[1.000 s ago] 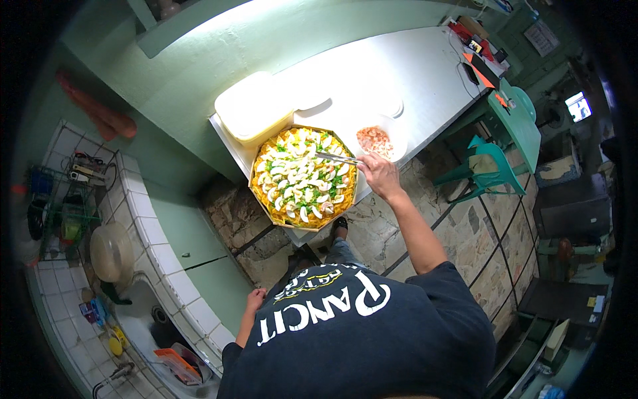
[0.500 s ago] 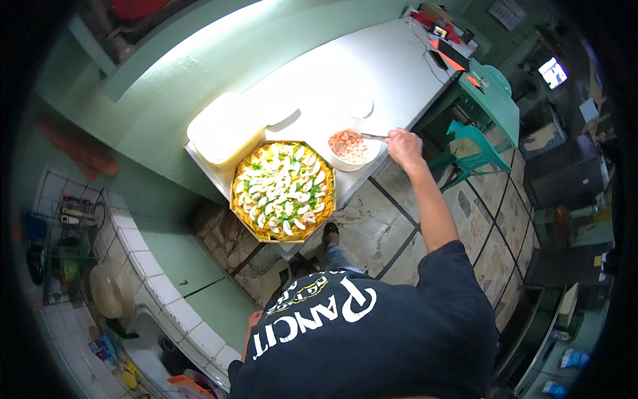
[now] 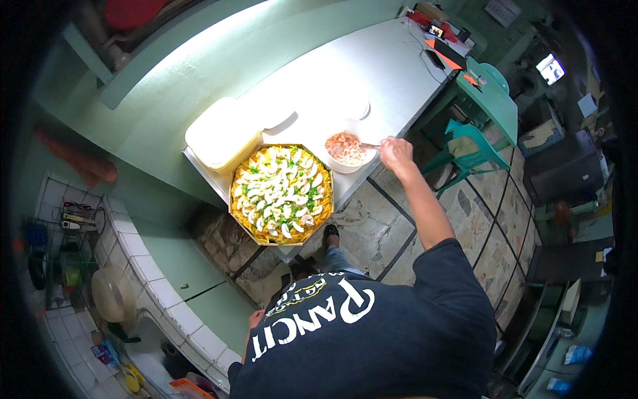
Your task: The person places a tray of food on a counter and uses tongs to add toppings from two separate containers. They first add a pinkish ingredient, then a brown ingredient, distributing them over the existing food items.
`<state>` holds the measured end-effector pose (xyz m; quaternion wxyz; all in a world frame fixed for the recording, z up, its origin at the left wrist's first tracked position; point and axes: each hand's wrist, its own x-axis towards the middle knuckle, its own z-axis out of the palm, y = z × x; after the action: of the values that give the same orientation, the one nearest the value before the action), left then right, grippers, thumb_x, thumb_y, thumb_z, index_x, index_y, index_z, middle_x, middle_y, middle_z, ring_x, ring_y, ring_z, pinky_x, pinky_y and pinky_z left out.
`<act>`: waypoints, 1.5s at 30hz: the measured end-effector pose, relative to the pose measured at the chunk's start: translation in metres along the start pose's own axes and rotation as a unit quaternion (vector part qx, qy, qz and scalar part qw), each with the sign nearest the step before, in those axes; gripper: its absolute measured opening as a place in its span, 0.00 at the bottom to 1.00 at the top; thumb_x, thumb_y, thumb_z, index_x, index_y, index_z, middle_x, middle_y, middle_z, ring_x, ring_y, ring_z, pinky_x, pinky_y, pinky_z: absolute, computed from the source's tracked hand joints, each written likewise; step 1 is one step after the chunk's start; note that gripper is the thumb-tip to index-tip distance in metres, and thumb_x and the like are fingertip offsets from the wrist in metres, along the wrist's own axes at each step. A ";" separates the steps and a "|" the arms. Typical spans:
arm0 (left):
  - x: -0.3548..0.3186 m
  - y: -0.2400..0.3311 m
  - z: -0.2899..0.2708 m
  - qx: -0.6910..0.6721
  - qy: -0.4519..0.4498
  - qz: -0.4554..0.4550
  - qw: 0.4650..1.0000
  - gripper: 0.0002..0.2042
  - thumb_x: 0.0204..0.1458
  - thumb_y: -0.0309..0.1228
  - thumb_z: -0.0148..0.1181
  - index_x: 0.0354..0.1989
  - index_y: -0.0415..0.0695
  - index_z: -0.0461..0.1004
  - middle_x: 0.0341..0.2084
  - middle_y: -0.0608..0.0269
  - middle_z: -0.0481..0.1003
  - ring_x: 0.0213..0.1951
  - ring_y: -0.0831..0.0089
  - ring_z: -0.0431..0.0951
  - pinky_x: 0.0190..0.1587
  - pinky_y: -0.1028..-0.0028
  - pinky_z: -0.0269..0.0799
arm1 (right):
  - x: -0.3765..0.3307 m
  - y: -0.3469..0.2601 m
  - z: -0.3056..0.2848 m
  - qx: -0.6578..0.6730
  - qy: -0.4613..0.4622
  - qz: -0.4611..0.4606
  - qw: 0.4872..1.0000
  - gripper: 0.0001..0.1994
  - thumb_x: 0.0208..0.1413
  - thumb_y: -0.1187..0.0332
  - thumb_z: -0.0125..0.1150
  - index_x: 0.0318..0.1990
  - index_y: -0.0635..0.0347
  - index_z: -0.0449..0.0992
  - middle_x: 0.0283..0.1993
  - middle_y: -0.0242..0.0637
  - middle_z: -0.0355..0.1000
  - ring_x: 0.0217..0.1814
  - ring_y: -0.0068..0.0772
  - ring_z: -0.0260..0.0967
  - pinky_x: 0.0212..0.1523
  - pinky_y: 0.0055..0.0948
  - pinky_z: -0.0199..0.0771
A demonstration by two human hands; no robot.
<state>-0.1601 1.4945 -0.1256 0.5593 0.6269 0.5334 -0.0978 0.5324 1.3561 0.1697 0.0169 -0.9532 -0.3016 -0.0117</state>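
- From where I stand, the right hand (image 3: 397, 154) has its fingers curled round the handle of what look like slim silver metal tongs (image 3: 370, 145), whose far end dips into the round white bowl (image 3: 346, 169) of small pink chopped pieces (image 3: 341, 142)
- The left hand (image 3: 255, 319) hangs low beside the black short-sleeved shirt (image 3: 399, 312), partly hidden; I cannot tell how far its fingers are spread or whether they hold anything
- The bowl sits by the long front edge of the white worktop (image 3: 392, 60); with no hand steadying it, a sideways push from the tongs could, I think, tip or drag it over
- The shallow octagonal tan-rimmed tray (image 3: 279, 245) lies at the worktop's near corner and seems to reach past its short edge, so a knock on that side might tilt it
- It is covered in yellow-orange noodles (image 3: 315, 220) under white egg-like slices (image 3: 286, 231) and chopped green bits (image 3: 287, 211); a bump could shake these loose toward the stone-patterned floor (image 3: 362, 219)
- The pale yellow plastic tub (image 3: 242, 152) with a white lid (image 3: 222, 130) stands right behind the tray, so shoving one would likely shift the other
- A loose grip could drop pink pieces between bowl and tray
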 end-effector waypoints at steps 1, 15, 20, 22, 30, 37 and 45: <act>-0.001 -0.001 0.000 0.010 -0.001 0.001 1.000 0.12 0.58 0.35 0.56 0.39 0.38 0.79 0.33 0.61 0.80 0.36 0.75 0.78 0.41 0.72 0.73 | -0.006 0.004 -0.011 0.000 -0.004 0.001 1.000 0.12 0.58 0.63 0.53 0.34 0.58 0.81 0.38 0.43 0.77 0.39 0.48 0.77 0.42 0.42 0.76; -0.021 -0.001 0.005 -0.006 0.032 -0.030 0.999 0.11 0.54 0.33 0.56 0.39 0.40 0.81 0.30 0.63 0.80 0.32 0.75 0.77 0.38 0.73 0.73 | -0.063 -0.117 0.073 0.501 -0.202 -0.043 0.841 0.11 0.58 0.64 0.59 0.30 0.62 0.80 0.21 0.27 0.72 0.23 0.16 0.63 0.25 0.22 0.63; -0.024 -0.009 0.007 -0.074 0.022 -0.025 0.997 0.13 0.55 0.36 0.57 0.40 0.41 0.80 0.33 0.58 0.81 0.35 0.69 0.79 0.40 0.70 0.73 | -0.056 -0.117 0.072 0.461 -0.195 -0.066 0.863 0.13 0.58 0.62 0.58 0.29 0.65 0.79 0.19 0.29 0.70 0.23 0.17 0.63 0.25 0.24 0.63; -0.021 -0.020 0.011 -0.033 0.032 -0.028 0.999 0.14 0.55 0.38 0.58 0.40 0.41 0.80 0.34 0.56 0.80 0.37 0.67 0.79 0.42 0.69 0.73 | -0.056 -0.114 0.060 0.438 -0.181 -0.073 0.878 0.14 0.58 0.62 0.58 0.29 0.65 0.79 0.18 0.30 0.70 0.23 0.18 0.63 0.25 0.26 0.64; -0.017 -0.029 0.013 0.065 0.044 -0.025 0.997 0.16 0.55 0.41 0.58 0.42 0.42 0.80 0.37 0.52 0.80 0.42 0.65 0.80 0.45 0.67 0.73 | -0.035 -0.056 0.002 0.498 -0.041 -0.002 0.866 0.13 0.57 0.62 0.61 0.42 0.63 0.80 0.29 0.35 0.75 0.33 0.21 0.70 0.38 0.24 0.70; 0.001 -0.006 0.002 0.045 0.025 -0.011 0.999 0.14 0.57 0.38 0.57 0.41 0.40 0.80 0.35 0.56 0.81 0.39 0.71 0.79 0.43 0.70 0.73 | -0.019 0.003 -0.004 0.062 -0.016 0.012 0.998 0.10 0.57 0.62 0.55 0.37 0.54 0.80 0.39 0.42 0.74 0.42 0.51 0.74 0.44 0.47 0.74; -0.005 -0.006 -0.002 0.007 0.035 -0.039 0.999 0.11 0.58 0.33 0.56 0.40 0.39 0.79 0.33 0.62 0.81 0.36 0.77 0.77 0.41 0.74 0.72 | -0.009 -0.022 0.022 0.090 -0.045 -0.017 0.995 0.12 0.57 0.58 0.55 0.37 0.54 0.81 0.41 0.41 0.75 0.42 0.51 0.75 0.44 0.46 0.74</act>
<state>-0.1676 1.4926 -0.1244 0.5319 0.6127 0.5758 -0.1009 0.5125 1.3698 0.1478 0.0891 -0.9421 -0.3178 0.0584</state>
